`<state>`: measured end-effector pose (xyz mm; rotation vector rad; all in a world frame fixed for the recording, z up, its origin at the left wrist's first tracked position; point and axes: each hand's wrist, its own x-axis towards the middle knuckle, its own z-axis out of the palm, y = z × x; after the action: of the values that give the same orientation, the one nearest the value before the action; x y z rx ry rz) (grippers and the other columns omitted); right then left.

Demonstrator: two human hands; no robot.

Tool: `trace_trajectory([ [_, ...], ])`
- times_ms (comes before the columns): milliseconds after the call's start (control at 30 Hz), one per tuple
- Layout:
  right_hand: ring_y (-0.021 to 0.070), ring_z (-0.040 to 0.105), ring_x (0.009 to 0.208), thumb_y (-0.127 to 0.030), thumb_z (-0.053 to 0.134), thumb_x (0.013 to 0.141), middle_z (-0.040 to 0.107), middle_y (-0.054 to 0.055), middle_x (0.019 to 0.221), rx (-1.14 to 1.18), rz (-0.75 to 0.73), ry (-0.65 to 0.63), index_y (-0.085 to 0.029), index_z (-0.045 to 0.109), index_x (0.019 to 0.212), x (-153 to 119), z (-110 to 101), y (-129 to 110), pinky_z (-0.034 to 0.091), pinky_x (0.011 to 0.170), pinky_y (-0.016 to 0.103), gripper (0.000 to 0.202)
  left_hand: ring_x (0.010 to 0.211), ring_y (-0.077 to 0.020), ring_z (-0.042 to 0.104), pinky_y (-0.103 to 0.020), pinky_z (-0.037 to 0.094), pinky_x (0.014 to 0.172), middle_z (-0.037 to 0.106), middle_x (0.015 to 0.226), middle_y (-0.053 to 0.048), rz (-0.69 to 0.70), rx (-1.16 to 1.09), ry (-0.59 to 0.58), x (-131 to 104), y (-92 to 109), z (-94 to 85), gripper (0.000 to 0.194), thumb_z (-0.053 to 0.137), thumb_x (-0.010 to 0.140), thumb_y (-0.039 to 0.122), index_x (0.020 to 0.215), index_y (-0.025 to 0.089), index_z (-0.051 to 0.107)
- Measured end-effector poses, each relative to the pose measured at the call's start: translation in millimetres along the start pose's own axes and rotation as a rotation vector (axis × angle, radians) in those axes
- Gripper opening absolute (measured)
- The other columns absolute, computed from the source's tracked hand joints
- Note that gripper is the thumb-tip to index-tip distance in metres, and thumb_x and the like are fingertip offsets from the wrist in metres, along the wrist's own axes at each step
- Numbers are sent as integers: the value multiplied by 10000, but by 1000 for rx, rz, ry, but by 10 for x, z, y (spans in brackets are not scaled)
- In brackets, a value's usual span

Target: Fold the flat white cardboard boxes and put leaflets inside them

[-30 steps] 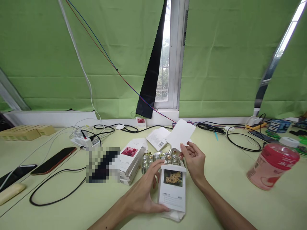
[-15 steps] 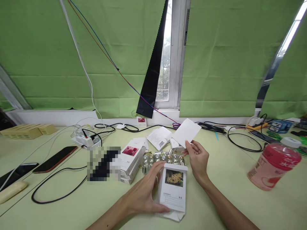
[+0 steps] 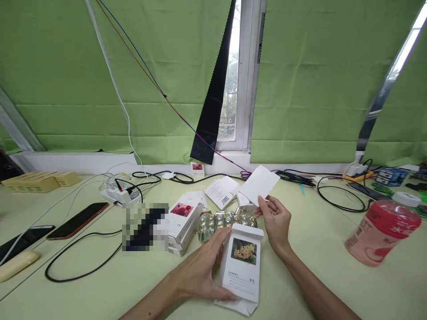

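Left hand [image 3: 200, 271] steadies a white box [image 3: 245, 284]; right hand [image 3: 275, 218] holds up a blank card [image 3: 259, 184].
For good handling here, I'd judge a light grip best: thin cardboard may crease if the left thumb presses hard, and the card is safest pinched at its very edge, kept flat and clear of the vials [image 3: 210, 224]. The left hand is widely spread yet clamped on the box, thumb across the lower front, fingers along the upper left side; whether the box rests on the table [image 3: 310, 284] I cannot tell. The right hand's thumb and forefinger are together on the card's lower corner, its other fingers loosely curled. The vials stand just beyond the left fingertips, the stack [image 3: 182, 222] left of them, the jar [image 3: 380, 235] well right of the right hand.
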<state>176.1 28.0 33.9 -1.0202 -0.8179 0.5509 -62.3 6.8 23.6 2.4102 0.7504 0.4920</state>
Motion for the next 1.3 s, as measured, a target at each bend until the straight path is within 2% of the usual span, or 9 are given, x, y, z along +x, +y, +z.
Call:
trace_trajectory([
  [100, 177, 641, 491, -490, 819, 743, 689, 9, 588, 17, 10, -7, -135, 670, 950, -8, 3, -5, 531, 516, 292, 438, 1486, -444, 270, -600, 321, 1183, 256, 1630, -183, -12, 12, -15, -4, -6, 1, 1291, 901, 605, 488, 1596, 269, 102],
  [267, 175, 629, 480, -498, 826, 732, 673, 0, 572, 24, 21, -37, -137, 667, 926, -30, 15, -22, 524, 496, 293, 440, 1358, -396, 460, -542, 432, 1110, 321, 1571, -190, 19, -74, 54, 7, 39, -7, 1186, 888, 624, 456, 1563, 255, 192],
  [433, 154, 606, 461, -477, 825, 740, 671, -2, 563, 36, 31, -69, -134, 659, 928, -54, 41, -38, 518, 484, 272, 425, 1248, -357, 540, -491, 523, 991, 275, 1575, -182, -25, -79, 69, -3, 31, 7, 1159, 887, 621, 427, 1542, 286, 197],
  [600, 147, 599, 467, -461, 816, 755, 669, -3, 573, 32, 21, -94, -132, 663, 940, -83, 48, -42, 517, 484, 266, 407, 1296, -367, 502, -456, 545, 963, 236, 1598, -173, -37, -39, 60, -3, 32, 3, 1180, 896, 616, 412, 1552, 300, 186],
  [767, 155, 606, 474, -461, 807, 764, 671, 3, 585, 32, 9, -115, -134, 679, 943, -95, 50, -45, 526, 490, 279, 394, 1411, -388, 396, -502, 460, 1093, 265, 1603, -160, -15, 22, 28, 9, 70, -20, 1191, 882, 646, 405, 1576, 294, 146],
  [933, 153, 599, 467, -460, 822, 746, 660, 1, 581, 88, 51, -168, -142, 679, 902, -104, 56, -46, 520, 475, 278, 382, 1398, -377, 418, -479, 495, 1054, 245, 1618, -149, -28, 23, 63, 8, 79, -5, 1156, 859, 677, 380, 1577, 313, 137],
  [1100, 161, 619, 488, -462, 844, 718, 675, 12, 609, 125, 118, -223, -137, 676, 912, -124, 76, -28, 523, 487, 279, 414, 1300, -358, 522, -466, 526, 1004, 217, 1635, -134, -39, 42, 83, 9, 55, 17, 1144, 838, 713, 378, 1586, 366, 99],
  [1300, 163, 634, 510, -468, 855, 701, 684, 22, 610, 198, 198, -277, -132, 678, 904, -140, 101, -56, 518, 498, 265, 431, 1404, -385, 420, -474, 505, 1039, 172, 1658, -131, -25, 47, 81, 11, 30, 23, 1195, 832, 728, 359, 1595, 376, 10],
])
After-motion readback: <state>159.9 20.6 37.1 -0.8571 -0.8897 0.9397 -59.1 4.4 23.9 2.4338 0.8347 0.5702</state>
